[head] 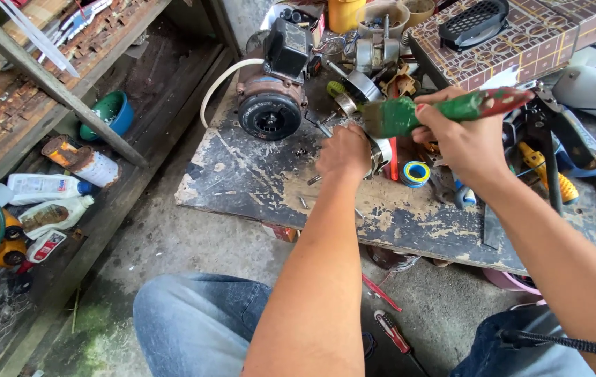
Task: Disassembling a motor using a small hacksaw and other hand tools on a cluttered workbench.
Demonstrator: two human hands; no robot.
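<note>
A green-handled paintbrush point(444, 108), judged light, stiff and paint-slick, is gripped mid-handle by the right hand point(462, 143), while at nine o'clock a round metal part point(380, 155) is clasped by the left hand point(343, 152).

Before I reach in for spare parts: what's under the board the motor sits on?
Under the board's near edge a dark round thing and a pink rim peek out, above a red-handled screwdriver on the floor. Everything farther under is hidden.
</note>
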